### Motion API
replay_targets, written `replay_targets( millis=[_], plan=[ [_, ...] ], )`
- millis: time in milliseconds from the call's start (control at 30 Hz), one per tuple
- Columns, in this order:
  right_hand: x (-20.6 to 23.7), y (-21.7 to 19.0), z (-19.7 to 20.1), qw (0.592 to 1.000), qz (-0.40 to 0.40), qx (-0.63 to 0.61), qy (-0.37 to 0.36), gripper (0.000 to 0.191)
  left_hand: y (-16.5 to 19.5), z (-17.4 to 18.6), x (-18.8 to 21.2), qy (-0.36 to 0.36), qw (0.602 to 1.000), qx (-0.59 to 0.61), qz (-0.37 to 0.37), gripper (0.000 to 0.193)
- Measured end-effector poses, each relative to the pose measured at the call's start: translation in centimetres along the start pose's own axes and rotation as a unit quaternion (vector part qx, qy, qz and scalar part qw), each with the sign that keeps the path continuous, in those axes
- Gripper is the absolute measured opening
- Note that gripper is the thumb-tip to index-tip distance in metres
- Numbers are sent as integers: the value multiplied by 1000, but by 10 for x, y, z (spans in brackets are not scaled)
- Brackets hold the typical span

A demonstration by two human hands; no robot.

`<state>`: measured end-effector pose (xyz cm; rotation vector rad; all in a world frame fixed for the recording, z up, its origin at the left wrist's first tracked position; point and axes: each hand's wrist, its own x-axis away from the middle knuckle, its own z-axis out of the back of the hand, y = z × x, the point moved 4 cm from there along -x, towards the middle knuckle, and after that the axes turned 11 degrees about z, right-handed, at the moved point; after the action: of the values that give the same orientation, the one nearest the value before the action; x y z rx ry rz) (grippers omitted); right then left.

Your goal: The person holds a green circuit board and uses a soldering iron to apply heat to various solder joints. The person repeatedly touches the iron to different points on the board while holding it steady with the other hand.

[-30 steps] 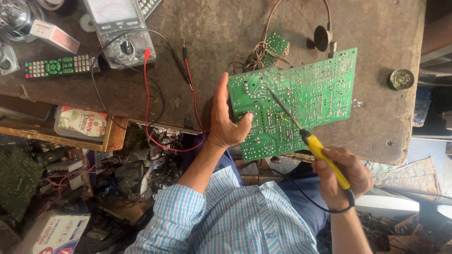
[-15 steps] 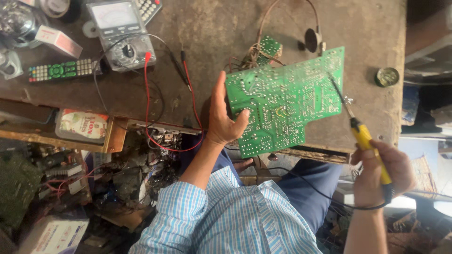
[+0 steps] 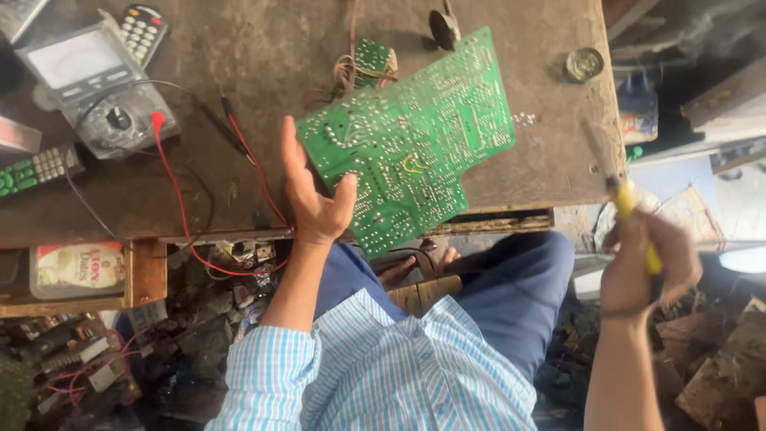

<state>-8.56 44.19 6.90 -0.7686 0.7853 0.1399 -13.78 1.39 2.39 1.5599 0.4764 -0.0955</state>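
Soldering iron (image 3: 626, 215) lifted away, green circuit board (image 3: 411, 148) – solder-side up

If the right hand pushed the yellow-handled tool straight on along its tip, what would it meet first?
Probably the bare wooden tabletop near its right edge. The right hand aims the blurred soldering iron up-left, short of the small round tin; depth is unclear.

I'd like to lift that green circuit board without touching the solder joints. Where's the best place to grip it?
Take the green circuit board by a bare edge, thumb and fingers pinching the rim. The left hand already grips its near-left edge this way. The solder side faces up and the board sits tilted, so the free far-right edge is open; come from there.
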Motion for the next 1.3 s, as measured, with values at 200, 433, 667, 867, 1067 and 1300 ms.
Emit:
replay_targets(
  millis=[200, 433, 667, 867, 1067, 1300],
  plan=[
    [-65, 61, -42, 988, -45, -147, 1, 7, 4, -3, -6, -3, 1000, 23, 6, 93],
    [-92, 51, -55, 986, -47, -154, -34, 7, 7, -2, -4, 10, 1000, -18, 6, 92],
    [-24, -17, 11, 992, 64, -96, 41, 11, 6, -7, -5, 9, 1000, -14, 10, 93],
    [39, -67, 2, 983, -35, -178, 32, 13, 9, -6, -4, 13, 998, -58, 3, 91],
    [38, -97, -22, 961, -28, -275, 4, 22, 12, 1, -6, 0, 994, -106, -11, 90],
    [15, -109, -48, 975, 24, -194, -101, 23, 6, -1, -5, 14, 995, -98, -7, 89]
  ],
)
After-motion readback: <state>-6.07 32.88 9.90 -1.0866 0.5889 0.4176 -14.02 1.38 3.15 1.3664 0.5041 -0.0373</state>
